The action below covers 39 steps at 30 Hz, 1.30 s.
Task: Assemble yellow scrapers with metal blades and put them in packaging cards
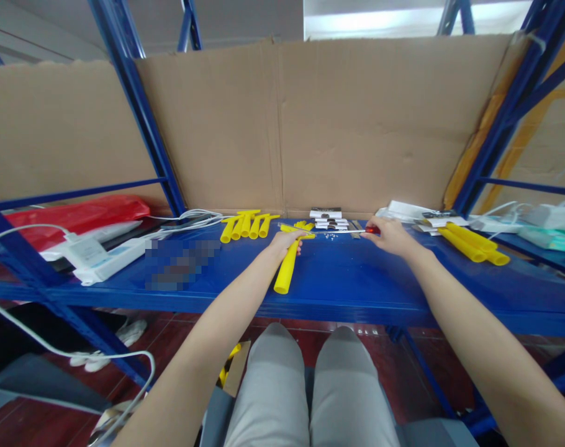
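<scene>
My knees [275, 372] are below the front edge of the blue shelf [357, 282]. Just behind that edge, near its middle, is the lower end of the yellow tube [287, 270], its crosspiece farther back, gripped in my closed left hand [285, 243]. My right hand [388, 234] is closed on the red handle of a screwdriver [372, 230], its shaft running left to the crosspiece; I can't tell whether the tip touches. A power strip [112, 257] lies toward the left end, loose tubes [473, 243] toward the right. Small bits [331, 236] lie between my hands. Along the back edge sit a row of tubes [245, 225] and some labels [329, 220], with cardboard [348, 124] behind.
</scene>
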### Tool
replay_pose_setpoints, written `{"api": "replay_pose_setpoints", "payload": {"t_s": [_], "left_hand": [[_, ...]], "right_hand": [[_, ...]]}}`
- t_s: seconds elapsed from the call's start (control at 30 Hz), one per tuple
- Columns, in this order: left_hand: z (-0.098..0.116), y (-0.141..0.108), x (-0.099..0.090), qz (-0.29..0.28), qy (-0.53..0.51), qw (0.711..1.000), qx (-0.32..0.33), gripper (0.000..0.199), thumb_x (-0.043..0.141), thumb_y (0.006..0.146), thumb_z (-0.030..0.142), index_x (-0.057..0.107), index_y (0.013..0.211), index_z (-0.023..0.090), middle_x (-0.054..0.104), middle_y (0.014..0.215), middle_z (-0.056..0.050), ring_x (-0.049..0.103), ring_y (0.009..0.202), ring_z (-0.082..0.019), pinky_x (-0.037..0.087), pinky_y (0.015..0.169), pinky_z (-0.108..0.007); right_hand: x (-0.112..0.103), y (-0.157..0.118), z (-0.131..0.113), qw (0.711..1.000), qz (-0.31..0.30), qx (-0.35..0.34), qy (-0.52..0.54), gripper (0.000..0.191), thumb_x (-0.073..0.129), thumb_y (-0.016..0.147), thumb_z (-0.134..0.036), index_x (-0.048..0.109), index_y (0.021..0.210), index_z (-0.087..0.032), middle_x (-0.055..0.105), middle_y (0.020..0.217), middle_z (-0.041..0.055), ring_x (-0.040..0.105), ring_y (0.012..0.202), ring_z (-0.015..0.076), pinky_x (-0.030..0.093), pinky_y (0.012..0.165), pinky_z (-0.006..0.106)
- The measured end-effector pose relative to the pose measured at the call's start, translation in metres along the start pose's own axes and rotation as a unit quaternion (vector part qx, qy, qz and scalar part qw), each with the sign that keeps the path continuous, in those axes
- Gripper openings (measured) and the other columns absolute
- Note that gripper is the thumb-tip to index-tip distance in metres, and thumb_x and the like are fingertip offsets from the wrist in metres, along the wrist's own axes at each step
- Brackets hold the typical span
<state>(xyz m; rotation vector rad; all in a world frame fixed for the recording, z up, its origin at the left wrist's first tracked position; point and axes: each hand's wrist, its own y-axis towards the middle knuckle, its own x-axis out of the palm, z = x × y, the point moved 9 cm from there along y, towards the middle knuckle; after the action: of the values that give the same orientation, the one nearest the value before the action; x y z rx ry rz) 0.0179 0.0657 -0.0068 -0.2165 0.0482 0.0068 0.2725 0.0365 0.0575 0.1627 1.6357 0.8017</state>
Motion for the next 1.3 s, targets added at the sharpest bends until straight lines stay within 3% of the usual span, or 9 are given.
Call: {"api": "replay_pose_setpoints", "payload": {"t_s": [0.77, 1.3], "left_hand": [[0.000, 0.001, -0.001, 0.010, -0.016, 1.000, 0.006, 0.006, 0.064, 0.085, 0.016, 0.063, 0.084, 0.010, 0.048, 0.041, 0.004, 0.044, 0.035, -0.010, 0.037, 0.038, -0.020], [-0.002, 0.007, 0.000, -0.002, -0.025, 1.000, 0.012, 0.008, 0.062, 0.086, 0.015, 0.061, 0.079, 0.011, 0.047, 0.041, 0.005, 0.043, 0.033, -0.008, 0.034, 0.036, -0.018]], "right_hand": [[-0.005, 0.000, -0.009, 0.999, 0.010, -0.028, -0.033, 0.018, 0.050, 0.088, -0.038, 0.056, 0.084, -0.022, 0.067, 0.086, 0.0118, 0.060, 0.086, 0.0293, 0.037, 0.074, 0.037], [-0.022, -0.003, -0.030, 0.984, 0.080, -0.085, -0.132, 0.020, 0.045, 0.092, -0.032, 0.059, 0.088, -0.019, 0.063, 0.084, 0.0123, 0.050, 0.082, 0.0267, 0.029, 0.076, 0.037]]}}
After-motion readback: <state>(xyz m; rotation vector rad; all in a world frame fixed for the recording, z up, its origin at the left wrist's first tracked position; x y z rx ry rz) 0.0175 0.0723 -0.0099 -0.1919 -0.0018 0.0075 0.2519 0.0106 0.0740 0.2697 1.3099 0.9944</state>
